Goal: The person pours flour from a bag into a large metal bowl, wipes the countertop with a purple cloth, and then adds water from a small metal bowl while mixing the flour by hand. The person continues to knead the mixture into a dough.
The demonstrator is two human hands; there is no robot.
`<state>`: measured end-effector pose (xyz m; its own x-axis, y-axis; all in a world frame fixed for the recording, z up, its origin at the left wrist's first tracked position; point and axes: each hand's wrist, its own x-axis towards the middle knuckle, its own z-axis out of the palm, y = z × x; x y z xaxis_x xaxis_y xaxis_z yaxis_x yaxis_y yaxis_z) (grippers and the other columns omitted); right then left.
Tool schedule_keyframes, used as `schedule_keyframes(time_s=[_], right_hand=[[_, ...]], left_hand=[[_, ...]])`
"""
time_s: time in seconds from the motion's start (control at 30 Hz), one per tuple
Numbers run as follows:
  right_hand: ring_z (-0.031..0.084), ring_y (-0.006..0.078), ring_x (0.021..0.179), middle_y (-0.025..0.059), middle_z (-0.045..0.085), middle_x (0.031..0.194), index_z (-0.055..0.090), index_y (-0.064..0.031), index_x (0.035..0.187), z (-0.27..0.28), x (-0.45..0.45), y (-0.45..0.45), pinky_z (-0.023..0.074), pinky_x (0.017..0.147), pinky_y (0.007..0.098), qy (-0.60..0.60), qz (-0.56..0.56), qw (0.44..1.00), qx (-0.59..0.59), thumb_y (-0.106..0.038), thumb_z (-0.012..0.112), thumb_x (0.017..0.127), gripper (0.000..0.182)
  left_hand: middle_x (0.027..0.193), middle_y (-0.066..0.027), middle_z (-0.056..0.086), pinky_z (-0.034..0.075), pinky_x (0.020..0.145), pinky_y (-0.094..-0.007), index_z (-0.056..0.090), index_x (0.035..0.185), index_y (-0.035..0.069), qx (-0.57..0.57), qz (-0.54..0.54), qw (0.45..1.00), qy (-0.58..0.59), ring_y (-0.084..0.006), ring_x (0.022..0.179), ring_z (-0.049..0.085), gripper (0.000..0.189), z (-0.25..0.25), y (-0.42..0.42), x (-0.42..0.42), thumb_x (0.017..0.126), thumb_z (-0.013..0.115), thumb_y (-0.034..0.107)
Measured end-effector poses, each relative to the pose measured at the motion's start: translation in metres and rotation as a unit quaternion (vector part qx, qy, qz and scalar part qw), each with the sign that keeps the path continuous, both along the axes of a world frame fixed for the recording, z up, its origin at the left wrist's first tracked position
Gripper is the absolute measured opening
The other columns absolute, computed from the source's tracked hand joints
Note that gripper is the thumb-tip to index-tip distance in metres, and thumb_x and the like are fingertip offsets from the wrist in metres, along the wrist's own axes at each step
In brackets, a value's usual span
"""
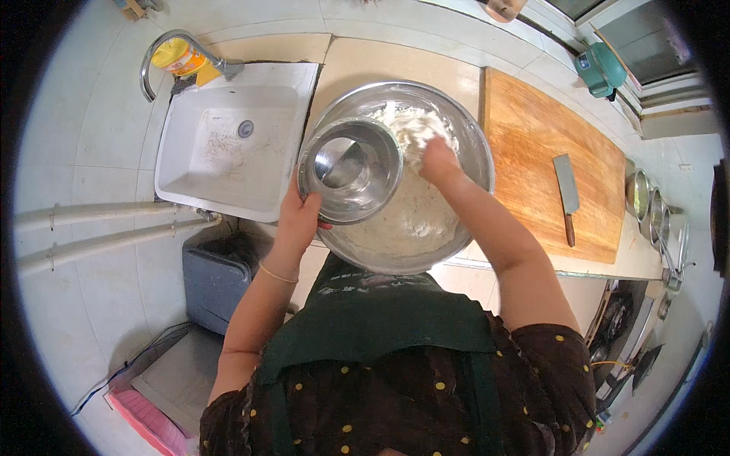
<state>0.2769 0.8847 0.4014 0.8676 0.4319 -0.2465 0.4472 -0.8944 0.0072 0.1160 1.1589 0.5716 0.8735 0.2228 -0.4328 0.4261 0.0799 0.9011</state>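
My left hand (299, 216) grips the rim of a small stainless steel bowl (373, 191), with the thumb on the near-left edge. That bowl is held over the left part of a large metal mixing bowl (482, 151), and its inside looks shiny; whether it holds liquid I cannot tell. White flour or crumbly dough (413, 122) lies in the large bowl, thicker at the far side and thinly spread toward me. My right hand (440, 161) reaches into the flour with its fingers blurred and partly hidden. Whether it grips anything is unclear.
Left of the bowls is a white sink (188, 154) with a curved faucet (149, 62). A wooden cutting board (524, 159) at the right carries a cleaver (566, 185). Several metal bowls (637, 194) stand beyond it. Below the sink sits a dark grey bin (214, 285).
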Motion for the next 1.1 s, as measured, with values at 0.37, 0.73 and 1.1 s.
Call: schedule_keyframes(time_s=[0.37, 0.73, 1.1], right_hand=[[0.06, 0.0357, 0.101, 0.0205, 0.065, 0.103, 0.068, 0.0014, 0.101, -0.029, -0.103, 0.041, 0.0409, 0.098, 0.043, 0.108, 0.018, 0.976, 0.189, -0.028, 0.071, 0.071, 0.042], [0.062, 0.0347, 0.09, 0.0209, 0.065, 0.089, 0.07, 0.0007, 0.079, 0.057, -0.079, -0.016, 0.0488, 0.086, 0.0439, 0.179, 0.089, 0.976, -0.086, -0.022, 0.067, 0.07, 0.024], [0.051, 0.0334, 0.117, 0.0181, 0.054, 0.127, 0.059, 0.0011, 0.117, 0.029, -0.081, 0.048, 0.0445, 0.093, 0.0426, 0.27, -0.089, 0.929, 0.237, -0.014, 0.056, 0.084, 0.036]], left_hand=[[0.117, -0.014, 0.054, 0.054, 0.042, -0.0246, 0.031, 0.141, 0.007, -0.007, -0.008, 1.0, -0.012, -0.018, 0.076, 0.062, 0.058, -0.013, -0.007, -0.019, 0.084, 0.041, 0.001], [0.116, -0.0147, 0.055, 0.053, 0.047, -0.0255, 0.028, 0.144, 0.009, 0.017, -0.031, 0.999, -0.03, -0.0164, 0.075, 0.061, 0.063, -0.001, -0.001, -0.029, 0.083, 0.04, 0.0], [0.118, -0.0176, 0.055, 0.053, 0.063, -0.0281, 0.032, 0.143, 0.008, 0.095, -0.091, 0.99, -0.045, -0.0167, 0.075, 0.061, 0.063, 0.005, -0.003, -0.032, 0.081, 0.04, 0.003]])
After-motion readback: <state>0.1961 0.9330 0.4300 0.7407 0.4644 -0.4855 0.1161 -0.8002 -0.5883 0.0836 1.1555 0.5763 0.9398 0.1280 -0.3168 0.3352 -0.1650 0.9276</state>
